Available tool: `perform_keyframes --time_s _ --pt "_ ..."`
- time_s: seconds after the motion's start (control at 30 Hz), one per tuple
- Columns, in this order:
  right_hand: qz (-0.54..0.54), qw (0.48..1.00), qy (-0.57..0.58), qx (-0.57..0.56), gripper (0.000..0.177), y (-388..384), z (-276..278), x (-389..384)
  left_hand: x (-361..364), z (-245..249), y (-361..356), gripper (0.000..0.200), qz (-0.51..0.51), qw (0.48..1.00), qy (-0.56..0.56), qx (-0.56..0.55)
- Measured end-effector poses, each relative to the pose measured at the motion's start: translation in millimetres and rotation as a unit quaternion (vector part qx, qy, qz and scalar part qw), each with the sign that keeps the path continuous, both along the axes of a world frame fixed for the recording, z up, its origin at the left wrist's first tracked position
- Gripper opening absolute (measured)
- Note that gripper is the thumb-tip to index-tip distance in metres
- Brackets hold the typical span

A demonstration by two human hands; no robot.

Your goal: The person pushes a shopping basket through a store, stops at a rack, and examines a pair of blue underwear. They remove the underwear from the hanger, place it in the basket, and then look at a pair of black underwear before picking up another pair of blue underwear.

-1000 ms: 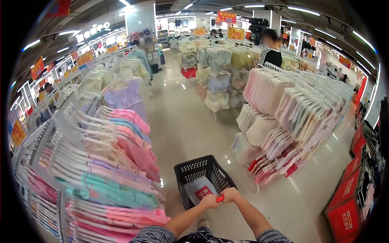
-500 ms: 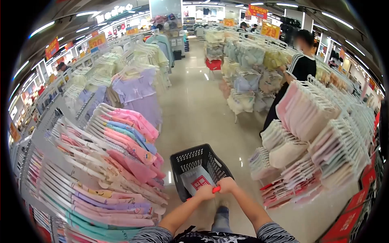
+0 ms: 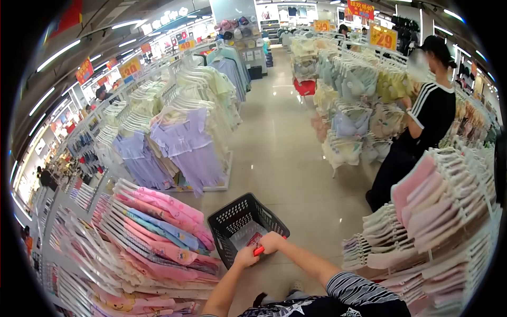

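Note:
Both my hands are on the red handle [image 3: 259, 251] of a black perforated shopping basket [image 3: 224, 219] in front of me. My left hand [image 3: 246, 257] is closed round the handle's lower left part. Just to its upper right, my right hand [image 3: 272, 242] is wrapped over the other part. Inside the basket lies a pale, clear-looking package or sheet [image 3: 244, 231] with a red printed patch, partly hidden behind my hands. The basket sits at an angle, its left side close to the hanging pink clothes [image 3: 174, 211].
Racks with lilac dresses [image 3: 187, 137] stand ahead on the left. Bras [image 3: 351, 124] hang on the right, where a person in black [image 3: 430, 111] stands beside the rack. Folded-looking pale garments [image 3: 433, 201] hang near right. A tiled aisle [image 3: 274, 142] runs between the racks.
The basket has swung to the left and its handle now slants up to the right. The racks and the person on the right appear nearer. Both hands keep their grip.

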State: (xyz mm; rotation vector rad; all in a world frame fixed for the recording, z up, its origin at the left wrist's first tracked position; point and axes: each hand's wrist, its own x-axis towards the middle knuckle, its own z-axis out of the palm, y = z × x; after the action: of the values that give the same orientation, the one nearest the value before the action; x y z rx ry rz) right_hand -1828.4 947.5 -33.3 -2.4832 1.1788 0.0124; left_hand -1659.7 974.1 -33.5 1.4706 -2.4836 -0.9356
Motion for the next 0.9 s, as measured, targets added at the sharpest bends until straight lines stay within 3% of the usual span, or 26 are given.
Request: perform_keyframes --time_s 0.1,0.3,0.43,0.53,0.83,0.9 --pt "0.047 0.999 0.006 -0.009 0.018 -40 5 -4 -8 -4 -25 0.031 0.064 0.997 -0.026 -0.04" --pt "0.101 0.995 0.0 -0.027 0.019 -120 -9 0 -22 11 -76 0.031 0.15 0.988 0.02 -0.019" --pt "0.13 0.991 0.012 -0.031 0.019 -166 9 12 -9 -14 -118 0.032 0.183 0.982 0.035 -0.015" --pt "0.165 0.984 0.044 -0.05 0.018 -207 -16 29 -2 -23 -144 0.026 0.236 0.972 0.014 -0.015" --pt "0.237 0.969 0.045 -0.057 0.02 -307 2 97 41 11 -217 0.026 0.335 0.942 -0.003 0.01" --pt "0.27 0.96 0.038 -0.054 0.019 -327 6 119 57 9 -232 0.025 0.348 0.937 0.006 -0.028"
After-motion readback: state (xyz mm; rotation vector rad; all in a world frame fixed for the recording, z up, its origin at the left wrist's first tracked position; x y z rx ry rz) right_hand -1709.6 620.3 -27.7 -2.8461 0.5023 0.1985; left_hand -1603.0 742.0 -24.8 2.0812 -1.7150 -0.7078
